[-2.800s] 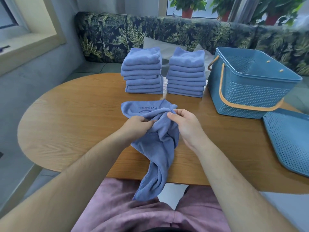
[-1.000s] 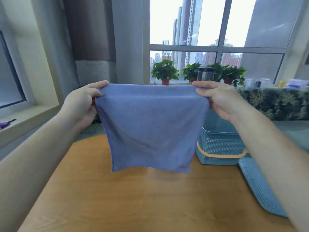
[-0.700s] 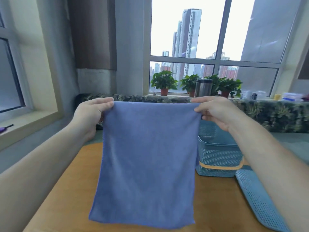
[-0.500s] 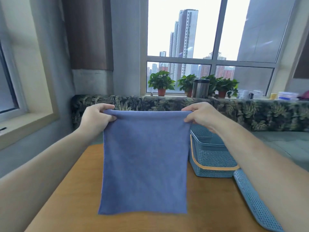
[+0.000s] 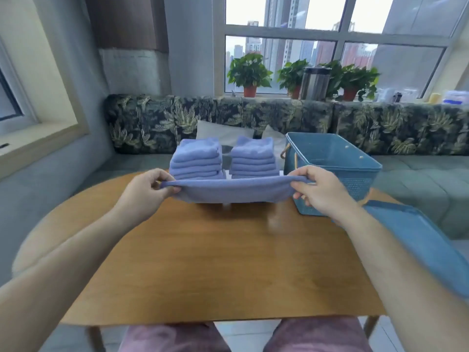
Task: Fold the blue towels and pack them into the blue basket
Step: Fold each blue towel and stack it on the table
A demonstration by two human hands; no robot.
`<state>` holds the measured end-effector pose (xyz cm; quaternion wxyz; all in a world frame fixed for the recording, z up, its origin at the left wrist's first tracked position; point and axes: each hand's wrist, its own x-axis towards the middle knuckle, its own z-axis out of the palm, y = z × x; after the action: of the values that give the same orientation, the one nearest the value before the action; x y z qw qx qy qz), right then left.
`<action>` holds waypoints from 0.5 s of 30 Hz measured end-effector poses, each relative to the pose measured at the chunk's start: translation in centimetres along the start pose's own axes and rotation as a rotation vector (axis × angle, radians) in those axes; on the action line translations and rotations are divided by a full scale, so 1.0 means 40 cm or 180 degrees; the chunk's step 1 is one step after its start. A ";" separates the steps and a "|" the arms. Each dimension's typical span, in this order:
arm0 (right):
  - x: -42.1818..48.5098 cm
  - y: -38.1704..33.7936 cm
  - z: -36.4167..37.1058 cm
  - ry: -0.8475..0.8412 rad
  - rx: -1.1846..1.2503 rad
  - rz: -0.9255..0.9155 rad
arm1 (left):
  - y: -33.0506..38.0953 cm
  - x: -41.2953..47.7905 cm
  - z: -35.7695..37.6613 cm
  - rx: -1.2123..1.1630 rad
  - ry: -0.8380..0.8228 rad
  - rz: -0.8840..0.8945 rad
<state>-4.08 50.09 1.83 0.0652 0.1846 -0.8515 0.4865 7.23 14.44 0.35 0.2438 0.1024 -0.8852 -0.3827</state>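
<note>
Head view: left hand (image 5: 146, 193) and right hand (image 5: 321, 193) pinch blue towel (image 5: 236, 190).

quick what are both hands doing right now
left hand: pinching the left end of the blue towel
right hand: gripping the towel's right end

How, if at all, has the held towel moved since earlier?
Yes. The towel, held by left hand and right hand, has come down: its top edge was above the basket rim, now about level with it.
</note>
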 end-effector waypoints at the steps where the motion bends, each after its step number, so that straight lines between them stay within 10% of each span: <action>1: -0.029 0.051 0.028 -0.0005 0.0112 0.0122 | -0.030 -0.030 0.027 -0.0072 -0.0120 -0.0068; 15: -0.197 0.327 0.151 -0.0294 -0.0009 0.0735 | -0.254 -0.184 0.239 -0.0939 -0.0160 -0.0903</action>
<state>-1.34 52.90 -14.12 -0.0303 0.1073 -0.8699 0.4805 8.63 16.19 -15.29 0.1777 0.1796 -0.8021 -0.5411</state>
